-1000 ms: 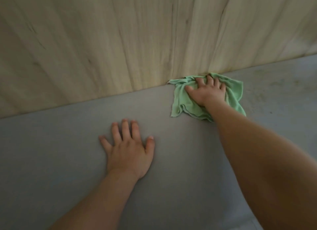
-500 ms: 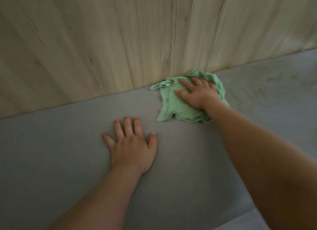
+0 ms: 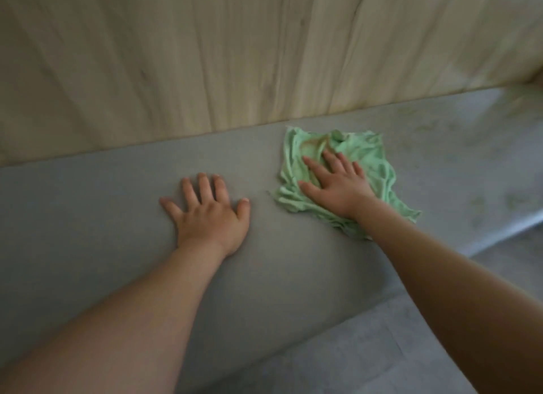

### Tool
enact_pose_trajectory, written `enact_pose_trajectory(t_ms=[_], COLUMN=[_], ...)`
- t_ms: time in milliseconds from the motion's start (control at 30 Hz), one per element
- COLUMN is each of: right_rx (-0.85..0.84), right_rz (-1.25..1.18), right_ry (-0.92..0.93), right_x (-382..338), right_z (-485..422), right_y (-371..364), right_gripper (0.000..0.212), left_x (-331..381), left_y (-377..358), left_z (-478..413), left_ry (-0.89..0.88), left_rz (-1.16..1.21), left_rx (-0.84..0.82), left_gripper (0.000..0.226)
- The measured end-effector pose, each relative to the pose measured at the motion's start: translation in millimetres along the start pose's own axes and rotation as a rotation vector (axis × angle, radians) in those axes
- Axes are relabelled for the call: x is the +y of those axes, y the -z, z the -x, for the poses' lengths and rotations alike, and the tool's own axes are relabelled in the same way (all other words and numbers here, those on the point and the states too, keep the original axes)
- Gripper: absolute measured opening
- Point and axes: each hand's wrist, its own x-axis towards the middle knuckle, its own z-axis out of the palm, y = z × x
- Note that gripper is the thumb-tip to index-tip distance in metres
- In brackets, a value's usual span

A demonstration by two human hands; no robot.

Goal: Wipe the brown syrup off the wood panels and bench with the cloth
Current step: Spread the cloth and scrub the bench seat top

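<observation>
floor | grey tiles, faint joints | lwr right of view | blurry

Setting: indoor, built-in seating corner. Domestic look; exact room cannot tell.
Evidence:
- pale wood panels, vertical grain, seams between boards, rising straight from back edge of bench
- bench top flat, matte grey, wide; faint smudges toward right end
- below front edge: grey floor, faint joint lines like tile
- crumpled green cloth, brown stain on it, lying on bench; ordinary household wiping rag
- light dim, soft
</observation>
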Motion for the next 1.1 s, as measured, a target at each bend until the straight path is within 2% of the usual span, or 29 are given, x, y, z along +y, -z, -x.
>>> enact_pose_trajectory(t_ms=[133, 233, 300, 367, 467, 533, 700, 833, 933, 1100], right_rx=[-0.019, -0.026, -0.015, -0.002, 0.004, -0.01, 0.098, 0.163, 0.15, 0.052], right_rz=[-0.022, -0.008, 0.008, -0.016, -0.026, -0.02, 0.087, 0.105, 0.128, 0.184], right_ry=[0.15, 0.343, 0.396, 0.325, 0.124, 0.133, 0.583, 0.756, 0.749, 0.582], right_x=[-15, -20, -5, 24, 56, 51, -6, 13, 57, 108], right_z=[68, 117, 137, 135, 125, 130, 165, 157, 145, 136], right_y=[-9, -15, -16, -10, -3, -7, -34, -36, -29, -7], right_gripper=[0.082, 0.082, 0.081, 0.082, 0.086, 0.092, 0.104, 0.106, 0.107, 0.115], left_x=[4, 6, 14, 29, 50, 52, 54, 57, 55, 58], left_y=[9, 17, 22, 26, 25, 20, 14, 11, 12, 12], left_z=[1, -1, 1, 7, 16, 17, 18, 22, 24, 32], left_ry=[0.028, 0.071, 0.102, 0.109, 0.073, 0.073, 0.084, 0.097, 0.093, 0.083], left_rz=[-0.012, -0.065, -0.066, -0.04, -0.029, -0.041, -0.077, -0.048, -0.02, 0.024], left_rx=[-0.078, -0.145, -0.105, -0.074, -0.17, -0.224, -0.197, -0.137, -0.107, -0.046], left_gripper=[0.076, 0.077, 0.076, 0.071, 0.07, 0.071, 0.069, 0.068, 0.069, 0.066])
